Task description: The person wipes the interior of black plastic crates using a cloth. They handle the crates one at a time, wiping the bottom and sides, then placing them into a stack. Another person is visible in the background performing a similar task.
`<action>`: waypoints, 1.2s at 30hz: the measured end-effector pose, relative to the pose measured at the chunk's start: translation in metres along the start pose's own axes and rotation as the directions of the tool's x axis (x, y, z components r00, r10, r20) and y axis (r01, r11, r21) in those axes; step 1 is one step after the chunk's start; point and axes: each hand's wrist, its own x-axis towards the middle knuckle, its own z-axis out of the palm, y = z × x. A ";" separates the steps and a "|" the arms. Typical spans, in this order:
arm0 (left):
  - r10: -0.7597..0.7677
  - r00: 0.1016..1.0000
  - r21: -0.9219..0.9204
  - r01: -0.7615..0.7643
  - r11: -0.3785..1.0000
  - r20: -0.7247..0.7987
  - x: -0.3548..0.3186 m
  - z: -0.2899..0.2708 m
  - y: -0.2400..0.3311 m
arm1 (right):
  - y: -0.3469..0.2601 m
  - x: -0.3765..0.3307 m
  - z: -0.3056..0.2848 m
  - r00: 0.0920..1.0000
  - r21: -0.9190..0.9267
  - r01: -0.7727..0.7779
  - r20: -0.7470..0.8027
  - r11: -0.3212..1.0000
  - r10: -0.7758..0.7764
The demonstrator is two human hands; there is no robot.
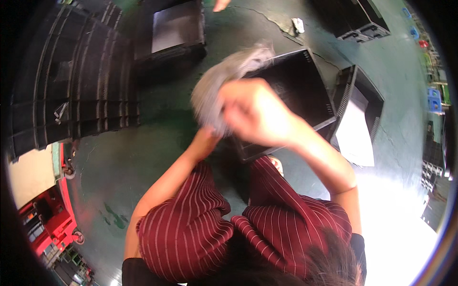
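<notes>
A limp grey cloth [210, 86], smeared by motion, hangs over the left side of a black plastic crate [298, 88] that sits tilted in front of my knees. My right hand [255, 112] is closed on the cloth's right side, above the crate's near left part. Lower down, my left hand [206, 142] is closed at the cloth's bottom end, with its fingertips partly hidden. Whether the cloth touches the crate's far left corner cannot be made out.
Another black crate [355, 86] with white paper [355, 128] stands at the right. Stacked black crates [81, 81] rise at the left. A black crate [195, 28] holding a pale sheet lies beyond. Another person's hand [221, 5] shows at the top. A red cart [52, 219] is lower left.
</notes>
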 end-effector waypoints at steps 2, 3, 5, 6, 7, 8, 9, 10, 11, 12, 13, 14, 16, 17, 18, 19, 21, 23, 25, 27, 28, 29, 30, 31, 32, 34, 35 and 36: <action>0.109 0.993 -0.143 -0.102 0.984 0.040 -0.009 0.003 0.044 | -0.038 -0.007 0.002 0.962 0.030 0.199 0.187 0.980 -0.201; 0.195 0.972 -0.287 -0.151 0.946 0.130 -0.006 0.004 0.060 | -0.051 -0.011 0.007 0.944 0.091 0.166 0.275 0.982 -0.185; 0.384 0.801 -0.638 -0.005 0.770 0.458 -0.005 -0.013 0.071 | -0.061 -0.016 0.005 0.901 0.239 0.087 0.395 0.967 -0.178; 0.419 0.661 -0.688 0.207 0.696 0.623 -0.008 -0.024 0.068 | -0.053 -0.018 -0.004 0.939 0.229 0.215 0.219 0.949 -0.266; 0.438 0.744 -0.771 0.161 0.616 0.505 -0.005 -0.023 0.072 | -0.040 -0.034 -0.012 0.997 0.406 0.043 0.047 0.913 -0.068; 0.436 0.816 -0.835 0.099 0.542 0.380 -0.004 -0.021 0.075 | -0.026 -0.061 -0.017 0.982 0.590 -0.072 -0.097 0.804 0.160; 0.449 0.833 -0.865 0.068 0.497 0.323 -0.001 -0.027 0.076 | -0.019 -0.096 -0.021 0.829 0.784 -0.117 -0.260 0.609 0.494; 0.466 0.831 -0.872 0.046 0.487 0.304 -0.004 -0.037 0.075 | -0.011 -0.124 -0.022 0.645 0.760 -0.080 -0.453 0.645 0.615; 0.484 0.828 -0.875 0.014 0.484 0.282 -0.011 -0.050 0.073 | 0.000 -0.157 -0.027 0.389 0.566 -0.396 -0.610 0.723 0.691; 0.483 0.829 -0.865 0.000 0.502 0.280 -0.022 -0.059 0.075 | 0.013 -0.190 -0.033 0.059 0.472 -0.570 -0.793 0.672 0.607; 0.478 0.824 -0.857 0.017 0.516 0.304 -0.022 -0.065 0.069 | 0.025 -0.236 -0.042 -0.249 0.523 -0.581 -0.844 0.623 0.476; 0.477 0.809 -0.851 0.054 0.522 0.344 -0.019 -0.068 0.060 | 0.034 -0.293 -0.055 -0.348 0.457 -0.641 -0.889 0.616 0.298; 0.446 0.809 -0.824 0.080 0.561 0.382 -0.029 -0.073 0.054 | 0.053 -0.367 -0.081 -0.296 0.277 -0.950 -0.945 0.142 -0.138; 0.428 0.812 -0.807 0.087 0.584 0.397 -0.033 -0.075 0.053 | 0.064 -0.381 -0.086 -0.399 0.389 -0.917 -0.905 0.089 -0.149; 0.421 0.800 -0.795 0.111 0.596 0.427 -0.030 -0.073 0.050 | 0.071 -0.388 -0.096 -0.489 0.492 -0.870 -0.852 0.035 -0.185; 0.512 0.699 -0.802 0.150 0.578 0.500 -0.017 -0.069 0.050 | 0.071 -0.401 -0.103 -0.570 0.567 -0.821 -0.815 0.061 -0.105; 0.592 0.592 -0.805 0.180 0.565 0.547 -0.008 -0.059 0.058 | 0.070 -0.430 -0.117 -0.673 0.701 -0.699 -0.711 0.141 0.203; 0.582 0.599 -0.792 0.151 0.592 0.550 -0.007 -0.062 0.062 | 0.081 -0.496 -0.136 -0.597 0.614 -0.788 -0.747 -0.041 0.291; 0.576 0.620 -0.787 0.113 0.607 0.533 -0.010 -0.065 0.063 | 0.082 -0.514 -0.138 -0.389 0.360 -0.909 -0.914 -0.210 0.118; 0.573 0.677 -0.813 0.066 0.578 0.462 -0.018 -0.077 0.056 | 0.051 -0.429 -0.134 -0.188 0.204 -0.970 -0.974 0.134 0.126; 0.577 0.683 -0.830 0.078 0.553 0.448 -0.012 -0.078 0.048 | 0.022 -0.387 -0.131 -0.087 0.136 -0.916 -0.986 0.377 0.145; 0.564 0.756 -0.854 -0.013 0.520 0.333 -0.022 -0.074 0.049 | 0.003 -0.332 -0.123 0.084 0.003 -0.859 -0.985 0.513 0.148; 0.529 0.809 -0.840 -0.082 0.536 0.258 -0.038 -0.076 0.050 | -0.006 -0.279 -0.118 0.269 -0.104 -0.740 -0.951 0.665 0.150; 0.500 0.838 -0.831 -0.108 0.546 0.220 -0.041 -0.079 0.045 | -0.023 -0.246 -0.118 0.398 -0.202 -0.761 -0.895 0.616 0.199; 0.466 0.859 -0.822 -0.102 0.560 0.211 -0.038 -0.080 0.040 | -0.044 -0.220 -0.119 0.504 -0.306 -0.773 -0.829 0.556 0.244; 0.424 0.876 -0.816 -0.065 0.574 0.229 -0.026 -0.079 0.033 | -0.075 -0.173 -0.112 0.647 -0.403 -0.660 -0.735 0.634 0.206; 0.406 0.887 -0.808 -0.067 0.586 0.221 -0.027 -0.081 0.028 | -0.080 -0.147 -0.105 0.744 -0.462 -0.583 -0.634 0.668 0.210; 0.391 0.895 -0.805 -0.066 0.590 0.213 -0.028 -0.079 0.025 | -0.086 -0.127 -0.099 0.827 -0.516 -0.500 -0.522 0.695 0.208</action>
